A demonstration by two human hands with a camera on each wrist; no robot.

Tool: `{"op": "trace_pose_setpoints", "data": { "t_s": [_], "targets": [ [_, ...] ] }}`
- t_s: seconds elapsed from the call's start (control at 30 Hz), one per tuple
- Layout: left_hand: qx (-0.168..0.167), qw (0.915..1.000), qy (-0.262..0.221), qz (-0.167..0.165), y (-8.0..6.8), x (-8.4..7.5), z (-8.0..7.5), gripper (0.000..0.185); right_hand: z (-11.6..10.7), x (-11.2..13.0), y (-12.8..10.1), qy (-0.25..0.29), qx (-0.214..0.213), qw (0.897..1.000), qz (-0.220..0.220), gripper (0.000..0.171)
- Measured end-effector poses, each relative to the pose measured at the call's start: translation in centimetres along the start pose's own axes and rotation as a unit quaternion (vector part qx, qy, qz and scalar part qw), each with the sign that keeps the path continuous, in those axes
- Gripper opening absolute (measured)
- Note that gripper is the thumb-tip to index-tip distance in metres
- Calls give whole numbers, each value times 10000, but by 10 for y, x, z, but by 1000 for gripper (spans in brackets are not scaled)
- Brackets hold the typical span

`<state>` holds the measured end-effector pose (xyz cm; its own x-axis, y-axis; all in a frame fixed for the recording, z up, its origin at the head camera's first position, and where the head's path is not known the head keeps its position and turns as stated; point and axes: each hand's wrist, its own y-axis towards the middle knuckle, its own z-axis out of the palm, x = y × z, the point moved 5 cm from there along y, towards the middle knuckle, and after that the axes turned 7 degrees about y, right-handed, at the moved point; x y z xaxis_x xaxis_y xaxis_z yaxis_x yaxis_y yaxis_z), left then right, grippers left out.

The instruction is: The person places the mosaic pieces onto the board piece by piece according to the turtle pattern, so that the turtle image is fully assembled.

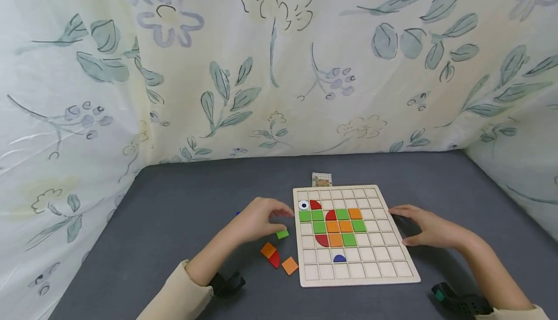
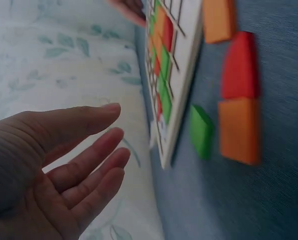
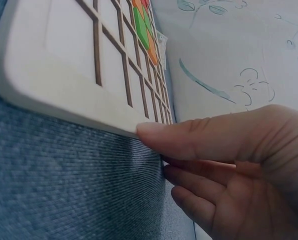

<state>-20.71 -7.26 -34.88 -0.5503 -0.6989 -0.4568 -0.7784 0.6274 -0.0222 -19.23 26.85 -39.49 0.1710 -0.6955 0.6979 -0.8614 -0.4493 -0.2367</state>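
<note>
A wooden grid board (image 1: 359, 271) lies on the dark table, with green, orange and red tiles, a round eye piece (image 1: 303, 205) and a blue half-circle (image 1: 339, 258) set in its cells. Just off the board's left edge hovers my left hand (image 1: 257, 220), thumb and fingers apart, holding nothing. A loose green tile (image 1: 282, 234) lies below its fingertips. My right hand (image 1: 436, 228) rests at the board's right edge. In the right wrist view the thumb (image 3: 159, 136) touches the rim, and the other fingers extend loosely along the side.
Left of the board lie two loose orange tiles (image 1: 289, 266) and a red quarter-round piece (image 1: 274, 260). A blue piece (image 1: 238, 213) is mostly hidden behind my left hand. A small picture card (image 1: 322, 179) sits at the board's far edge. Patterned cloth (image 1: 279, 107) hangs behind the table.
</note>
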Motion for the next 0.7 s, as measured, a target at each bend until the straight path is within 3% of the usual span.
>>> {"op": "trace_pose_setpoints", "data": {
  "t_s": [0.27,0.57,0.7],
  "targets": [
    [-95,9996,-271,74,-26,20,3,27,0,-4,-3,113,11,9999,0,78],
    [652,9960,-589,183,-40,35,23,40,0,-3,-2,139,6,9999,54,78],
    [764,9944,-652,317,-45,37,28,49,-1,-1,-1,263,81,9996,15,77]
  ]
}}
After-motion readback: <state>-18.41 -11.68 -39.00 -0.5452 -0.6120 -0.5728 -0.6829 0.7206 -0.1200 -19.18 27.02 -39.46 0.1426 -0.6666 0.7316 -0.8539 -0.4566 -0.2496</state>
